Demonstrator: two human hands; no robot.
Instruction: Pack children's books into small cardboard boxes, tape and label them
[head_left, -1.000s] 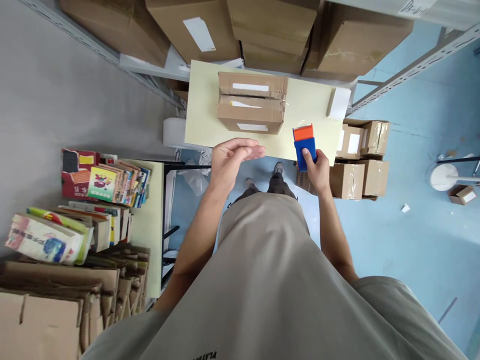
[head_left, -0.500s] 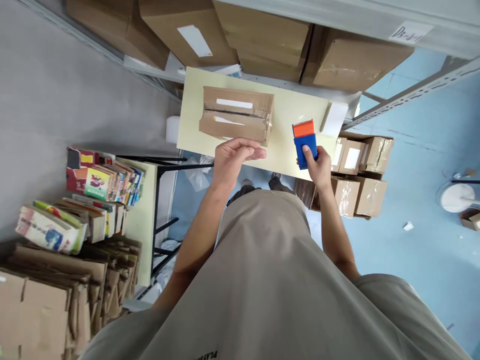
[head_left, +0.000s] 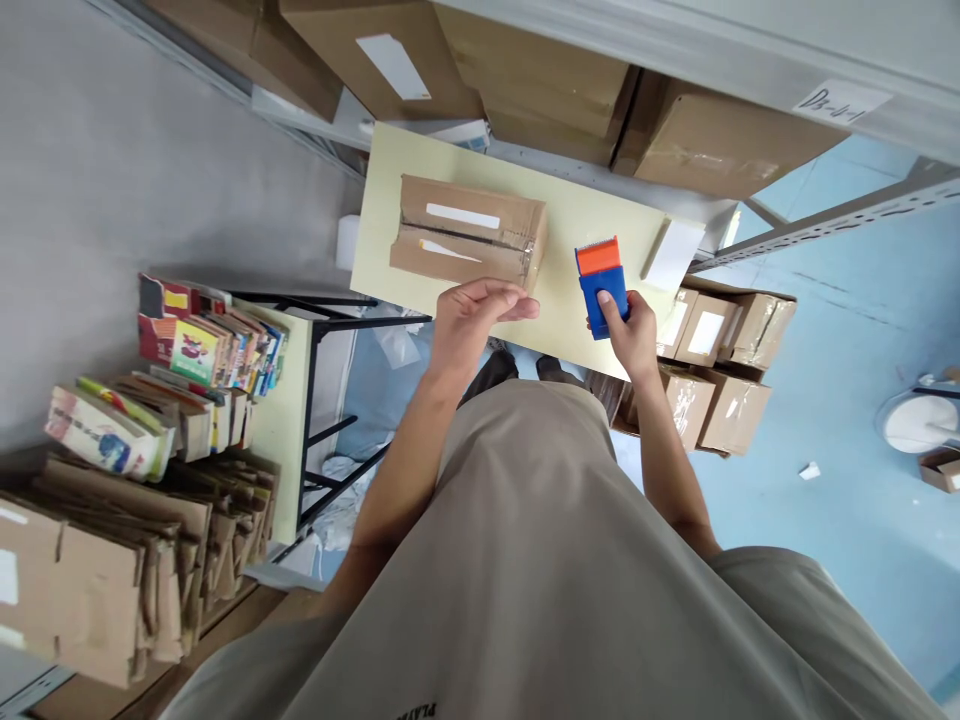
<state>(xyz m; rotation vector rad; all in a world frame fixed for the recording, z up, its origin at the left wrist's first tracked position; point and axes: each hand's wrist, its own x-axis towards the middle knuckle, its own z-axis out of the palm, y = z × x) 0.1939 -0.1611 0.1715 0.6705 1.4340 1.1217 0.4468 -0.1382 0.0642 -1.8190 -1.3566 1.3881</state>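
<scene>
My right hand (head_left: 634,335) grips a blue and orange tape dispenser (head_left: 602,290), thumb flat on the blue body, with its toothed orange end pointing away from me. The dispenser is held above the pale yellow table (head_left: 570,335). My left hand (head_left: 480,320) is closed in a pinch, thumb against the fingers; what it holds, if anything, I cannot make out. Just beyond that hand a cardboard box (head_left: 469,230) lies on the table, its flaps meeting along a seam, with white labels on top and shiny tape at its right end.
Large cartons (head_left: 555,85) stand on the shelf behind the table. A white block (head_left: 673,255) lies at the table's right end. To the right are stacked small boxes (head_left: 705,335). Books (head_left: 217,350) and folded cardboard (head_left: 97,570) fill the left side, by a black-framed table (head_left: 289,430).
The view has shifted and tilted slightly. My right hand and the tape dispenser sit a little further left in view. My left hand stays pinched near the box.
</scene>
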